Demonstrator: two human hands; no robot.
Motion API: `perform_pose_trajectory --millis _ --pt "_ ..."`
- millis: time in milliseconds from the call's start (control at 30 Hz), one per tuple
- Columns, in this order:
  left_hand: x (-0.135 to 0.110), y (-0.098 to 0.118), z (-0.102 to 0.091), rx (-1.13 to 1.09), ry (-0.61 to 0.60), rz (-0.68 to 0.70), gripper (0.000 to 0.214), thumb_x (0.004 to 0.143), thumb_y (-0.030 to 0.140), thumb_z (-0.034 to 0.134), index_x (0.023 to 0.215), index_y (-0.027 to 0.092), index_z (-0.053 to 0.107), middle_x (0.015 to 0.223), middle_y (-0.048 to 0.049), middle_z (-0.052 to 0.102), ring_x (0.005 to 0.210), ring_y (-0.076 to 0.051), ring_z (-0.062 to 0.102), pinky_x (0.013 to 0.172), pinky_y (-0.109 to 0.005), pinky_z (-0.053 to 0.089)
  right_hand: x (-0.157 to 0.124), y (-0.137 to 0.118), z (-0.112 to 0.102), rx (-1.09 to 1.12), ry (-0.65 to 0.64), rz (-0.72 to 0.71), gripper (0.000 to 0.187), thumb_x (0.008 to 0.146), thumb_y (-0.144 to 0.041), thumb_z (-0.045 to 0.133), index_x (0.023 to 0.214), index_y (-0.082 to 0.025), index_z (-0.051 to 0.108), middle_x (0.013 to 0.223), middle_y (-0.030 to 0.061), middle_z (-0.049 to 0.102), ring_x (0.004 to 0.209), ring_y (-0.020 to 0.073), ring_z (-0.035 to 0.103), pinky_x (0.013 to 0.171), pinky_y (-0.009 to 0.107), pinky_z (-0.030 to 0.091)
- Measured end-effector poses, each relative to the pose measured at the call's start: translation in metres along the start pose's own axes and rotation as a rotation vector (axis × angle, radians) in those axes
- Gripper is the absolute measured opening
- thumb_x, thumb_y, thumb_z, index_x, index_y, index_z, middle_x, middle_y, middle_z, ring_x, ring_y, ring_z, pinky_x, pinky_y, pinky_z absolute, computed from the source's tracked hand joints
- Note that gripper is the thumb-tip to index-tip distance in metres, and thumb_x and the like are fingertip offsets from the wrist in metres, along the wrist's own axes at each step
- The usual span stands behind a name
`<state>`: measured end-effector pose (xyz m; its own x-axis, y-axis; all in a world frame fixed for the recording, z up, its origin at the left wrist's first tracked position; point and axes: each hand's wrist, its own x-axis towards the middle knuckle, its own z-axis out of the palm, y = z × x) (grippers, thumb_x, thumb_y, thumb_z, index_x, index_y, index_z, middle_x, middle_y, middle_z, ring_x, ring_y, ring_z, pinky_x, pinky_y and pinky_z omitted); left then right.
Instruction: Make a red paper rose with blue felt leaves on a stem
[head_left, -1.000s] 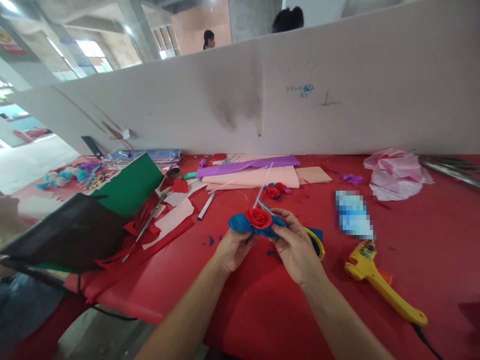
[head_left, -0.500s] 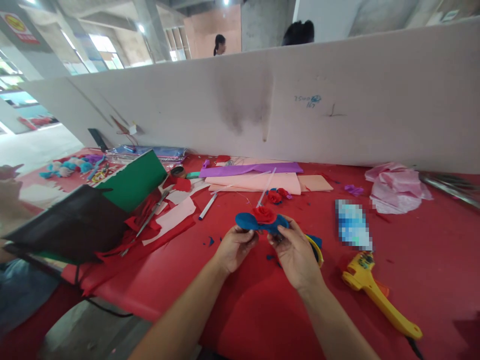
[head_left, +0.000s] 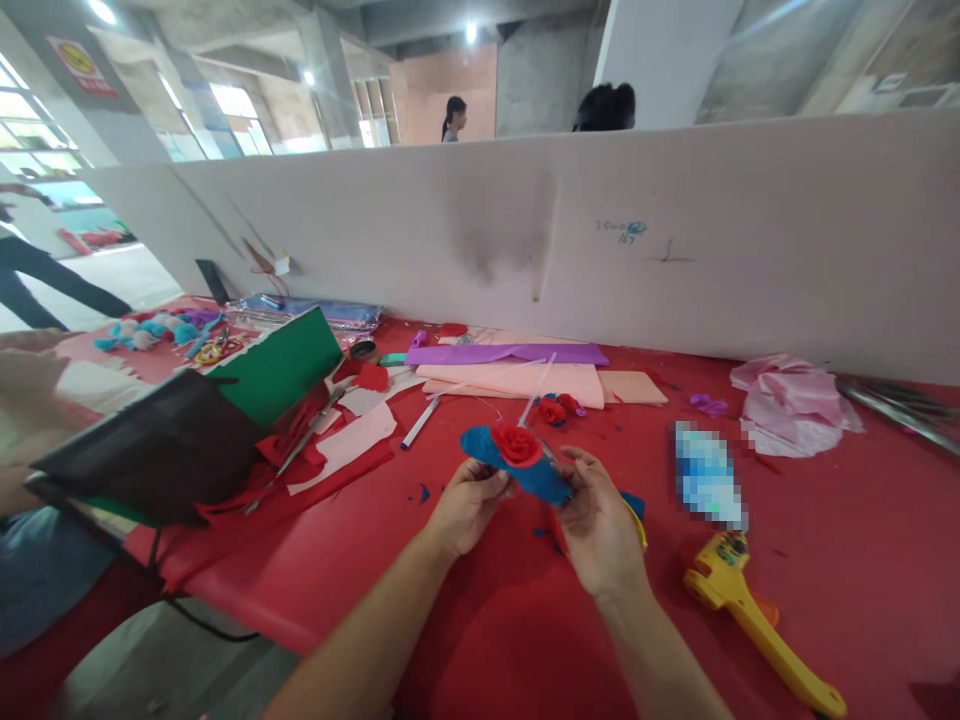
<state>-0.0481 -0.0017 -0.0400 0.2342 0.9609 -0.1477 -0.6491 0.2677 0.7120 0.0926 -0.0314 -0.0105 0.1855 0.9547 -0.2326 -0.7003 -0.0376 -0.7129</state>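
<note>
A red rose-like craft flower (head_left: 517, 446) with blue leaf-shaped pieces (head_left: 546, 483) on either side is held up over the red table. My left hand (head_left: 471, 500) is closed on its underside, below the left blue piece, with thumb and fingers pinched. My right hand (head_left: 604, 525) grips the tip of the right blue piece, its upper fingers slightly raised. The flower tilts down toward the right. Behind it on the table sits a small cluster of red flowers (head_left: 553, 410). A yellow ring-shaped object (head_left: 640, 522) is partly hidden behind my right hand.
A yellow glue gun (head_left: 757, 620) lies at right, near crumpled pink plastic (head_left: 796, 405). Pink sheets (head_left: 510, 384), a purple strip (head_left: 506, 354) and a marker (head_left: 420, 423) lie farther back. Scissors (head_left: 300, 445) rest on red scraps beside a dark bag (head_left: 150, 450). A white partition (head_left: 390, 230) stands behind.
The flower has tipped, its right blue piece lower and its red face turned more toward me. My right hand has shifted its grip to that piece's end. A walking person appears at far left.
</note>
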Motion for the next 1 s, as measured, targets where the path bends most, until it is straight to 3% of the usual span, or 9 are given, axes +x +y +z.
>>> perform_pose_trajectory --millis 133,367,500,567,667,867,1000 --pt "0.001 0.004 -0.002 -0.016 -0.010 0.000 0.032 0.051 0.011 0.079 0.082 0.016 0.071 0.070 -0.0007 0.068 0.056 -0.009 0.057 0.054 -0.020 0.045 0.002 0.000 -0.003 0.032 0.062 -0.007 0.025 0.065 -0.036 0.073 0.084 -0.022 0.065 0.066 -0.0033 0.063 0.058 0.0102 0.055 0.050 0.019 0.043" --pt "0.002 0.006 0.002 0.011 -0.005 0.094 0.025 0.053 0.006 0.074 0.076 0.015 0.070 0.067 0.0014 0.066 0.051 -0.008 0.054 0.050 -0.018 0.043 0.003 0.003 0.000 -0.002 0.202 0.012 0.024 0.055 -0.032 0.081 0.060 -0.019 0.061 0.056 -0.0053 0.058 0.052 0.0082 0.051 0.047 0.018 0.040" --pt "0.003 0.004 -0.001 0.035 -0.005 0.048 0.027 0.050 0.002 0.070 0.075 0.015 0.069 0.063 0.0024 0.064 0.050 -0.007 0.054 0.049 -0.018 0.042 0.002 0.008 -0.001 -0.196 0.024 0.019 0.021 0.059 -0.034 0.077 0.071 -0.020 0.067 0.064 -0.0019 0.063 0.057 0.0117 0.053 0.052 0.023 0.041" --pt "0.003 0.003 -0.002 0.044 -0.003 0.007 0.026 0.051 0.002 0.069 0.074 0.014 0.068 0.061 0.0026 0.063 0.048 -0.007 0.053 0.048 -0.017 0.042 0.001 0.012 -0.001 -0.361 -0.084 -0.053 0.022 0.061 -0.028 0.073 0.081 -0.020 0.071 0.072 -0.0004 0.064 0.064 0.0134 0.055 0.059 0.025 0.042" --pt "0.003 0.002 -0.001 0.070 -0.014 -0.047 0.021 0.052 0.004 0.070 0.070 0.014 0.067 0.059 0.0022 0.062 0.047 -0.007 0.053 0.049 -0.018 0.042 0.001 0.016 -0.002 -0.513 -0.124 -0.187 0.032 0.059 -0.020 0.071 0.091 -0.023 0.072 0.084 0.0006 0.065 0.075 0.0157 0.056 0.067 0.027 0.043" --pt "-0.001 -0.004 0.005 0.115 -0.119 -0.092 0.023 0.051 0.008 0.075 0.072 0.016 0.068 0.062 0.0002 0.065 0.052 -0.009 0.056 0.053 -0.019 0.042 0.003 0.022 -0.005 -0.532 -0.241 -0.222 0.018 0.065 -0.025 0.070 0.083 -0.023 0.071 0.073 -0.0002 0.061 0.067 0.0150 0.049 0.059 0.026 0.042" --pt "-0.001 -0.008 0.005 0.180 -0.121 -0.061 0.019 0.055 0.015 0.077 0.070 0.016 0.066 0.064 -0.0003 0.065 0.056 -0.011 0.055 0.058 -0.023 0.042 0.006 0.025 -0.010 -0.515 -0.224 -0.264 0.011 0.066 -0.027 0.073 0.075 -0.024 0.070 0.073 -0.0001 0.061 0.073 0.0169 0.051 0.064 0.027 0.044"
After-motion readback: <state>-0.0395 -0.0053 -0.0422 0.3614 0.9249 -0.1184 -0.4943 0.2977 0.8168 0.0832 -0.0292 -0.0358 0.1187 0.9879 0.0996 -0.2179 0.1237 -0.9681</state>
